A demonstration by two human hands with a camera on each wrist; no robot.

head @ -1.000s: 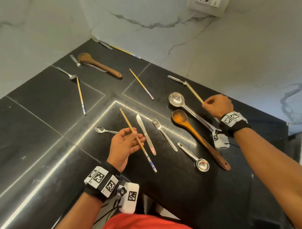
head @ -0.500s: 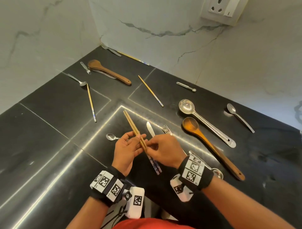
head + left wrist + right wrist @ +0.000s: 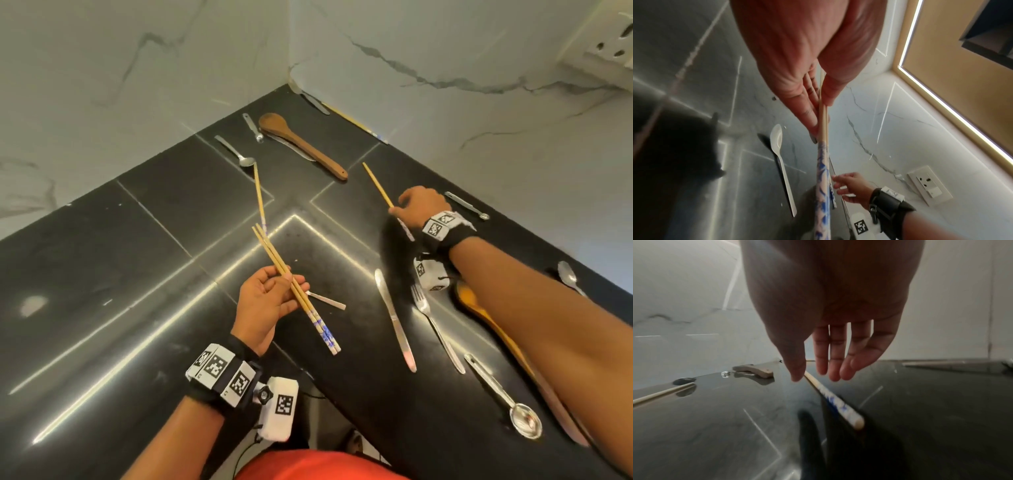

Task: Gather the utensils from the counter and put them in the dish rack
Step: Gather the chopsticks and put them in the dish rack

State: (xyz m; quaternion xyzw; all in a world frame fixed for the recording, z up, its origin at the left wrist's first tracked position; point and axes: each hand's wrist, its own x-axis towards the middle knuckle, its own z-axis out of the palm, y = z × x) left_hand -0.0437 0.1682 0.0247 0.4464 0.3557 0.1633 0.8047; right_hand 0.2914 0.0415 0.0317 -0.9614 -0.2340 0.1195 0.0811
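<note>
My left hand (image 3: 274, 301) is raised over the black counter (image 3: 171, 212) and pinches two wooden chopsticks (image 3: 298, 294) with blue-patterned ends between thumb and fingers (image 3: 809, 120). My right hand (image 3: 407, 205) is stretched out farther back, over a single chopstick (image 3: 376, 185) lying on the counter. In the right wrist view its fingers (image 3: 835, 356) are extended and the thumb tip is at that chopstick (image 3: 836, 402), without closing round it. No dish rack shows in any view.
Scattered on the counter: a wooden spoon (image 3: 301, 144), another chopstick (image 3: 259, 195), a spoon (image 3: 236, 152), a knife (image 3: 394, 318), a fork (image 3: 435, 325), a measuring spoon (image 3: 503, 401), and a teaspoon (image 3: 779, 146) below my left hand. Marble walls (image 3: 445, 51) close the corner.
My right hand passed a second chopstick into my left hand, then let go and reached back right to another chopstick. The left hand now holds two.
</note>
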